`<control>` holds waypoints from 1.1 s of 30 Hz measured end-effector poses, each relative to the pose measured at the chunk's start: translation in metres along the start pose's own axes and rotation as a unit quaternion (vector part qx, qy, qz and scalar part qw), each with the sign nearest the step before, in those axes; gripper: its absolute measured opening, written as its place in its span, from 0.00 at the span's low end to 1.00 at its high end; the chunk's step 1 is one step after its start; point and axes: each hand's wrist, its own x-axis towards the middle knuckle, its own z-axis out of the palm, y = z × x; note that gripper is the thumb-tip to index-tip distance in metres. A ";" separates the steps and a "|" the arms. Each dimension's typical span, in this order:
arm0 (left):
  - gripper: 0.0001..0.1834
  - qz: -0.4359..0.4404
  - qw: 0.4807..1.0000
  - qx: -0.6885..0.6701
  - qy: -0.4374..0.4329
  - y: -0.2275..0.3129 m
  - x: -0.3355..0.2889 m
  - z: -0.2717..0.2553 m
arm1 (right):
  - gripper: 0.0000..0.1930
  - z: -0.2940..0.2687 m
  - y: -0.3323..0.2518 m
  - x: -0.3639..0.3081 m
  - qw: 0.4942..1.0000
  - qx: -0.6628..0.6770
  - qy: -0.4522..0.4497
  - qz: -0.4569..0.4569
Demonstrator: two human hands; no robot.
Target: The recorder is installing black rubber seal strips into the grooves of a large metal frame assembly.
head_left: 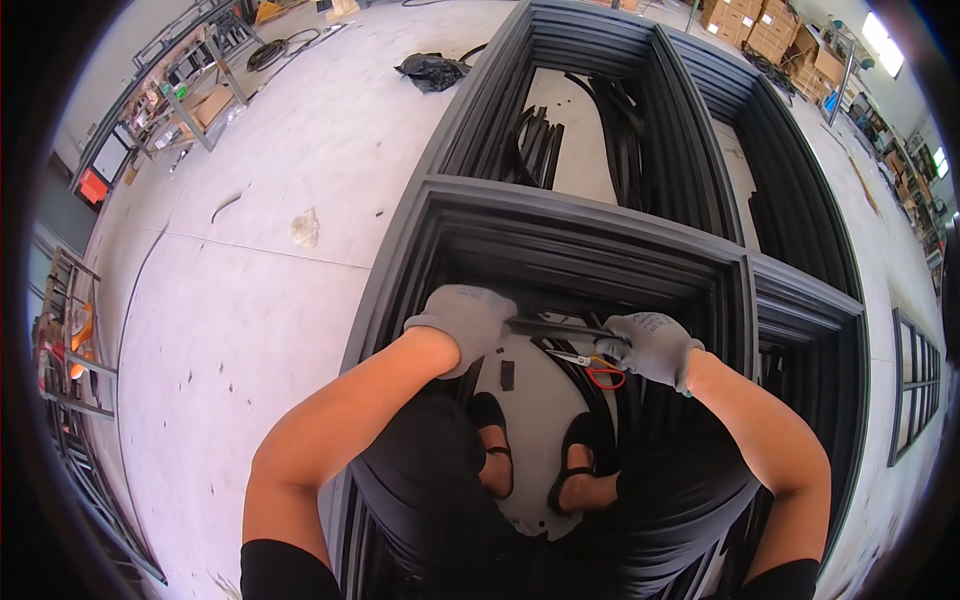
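Both my hands wear grey gloves and meet a black strip (560, 328), likely rubber or plastic, stretched between them inside a stack of dark grey metal frames (590, 212). My left hand (468, 322) is closed around its left end. At the other end my right hand (648, 348) pinches it with fingers bent. Just below the right hand is a pair of scissors (604, 377) with red handles, blades pointing left; whether they lie on the strips beneath or hang from the fingers, I cannot tell. A small dark piece (507, 376) lies on the floor by my feet.
Stacked frame walls surround my legs. Loose black strips (540, 145) lie in the far compartment. A black plastic bag (432, 72) rests on the floor beyond the frames. At left stand a metal workbench (205, 95) and a rack (75, 340); cardboard boxes (770, 30) are piled far right.
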 end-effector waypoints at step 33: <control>0.27 -0.093 0.939 0.048 0.327 0.040 0.185 0.153 | 0.14 -0.092 0.051 0.022 0.930 0.346 0.125 0.011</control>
